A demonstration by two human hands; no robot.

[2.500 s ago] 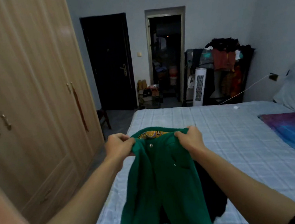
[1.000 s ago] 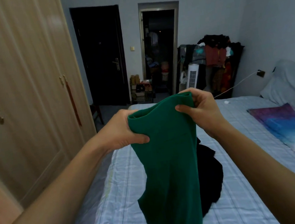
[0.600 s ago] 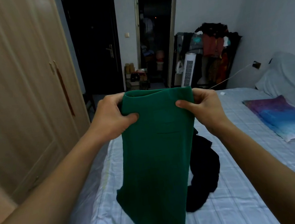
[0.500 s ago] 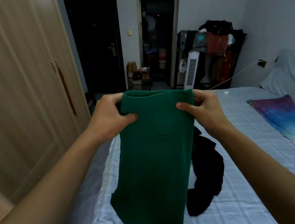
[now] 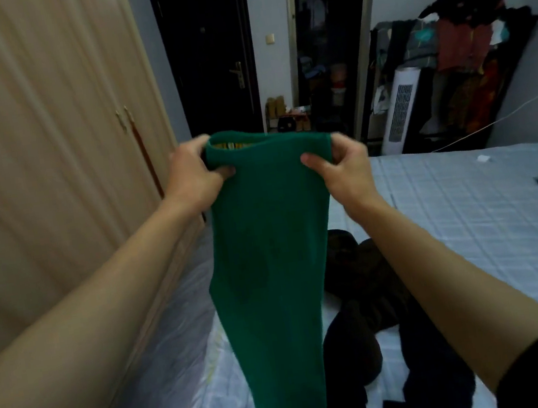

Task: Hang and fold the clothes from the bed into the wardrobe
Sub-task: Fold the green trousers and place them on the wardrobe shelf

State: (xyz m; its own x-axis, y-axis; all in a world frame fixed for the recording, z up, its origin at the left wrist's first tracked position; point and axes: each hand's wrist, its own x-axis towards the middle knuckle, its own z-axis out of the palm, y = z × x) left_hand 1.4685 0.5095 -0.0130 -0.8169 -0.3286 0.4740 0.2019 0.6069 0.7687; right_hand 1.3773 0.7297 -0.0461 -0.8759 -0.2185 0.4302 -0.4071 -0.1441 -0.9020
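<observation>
Head view: the left hand (image 5: 194, 176) and right hand (image 5: 341, 166) each pinch a top corner of the green trousers (image 5: 268, 255), thumbs in front and fingers curled behind the waistband. The trousers hang as one narrow length, held in the air above the near edge of the bed (image 5: 469, 210), and their lower end runs out of the bottom of the picture. Behind them, black clothes (image 5: 360, 294) lie heaped on the bed's pale checked sheet. The wardrobe (image 5: 48, 165) stands left of the bed, doors shut.
</observation>
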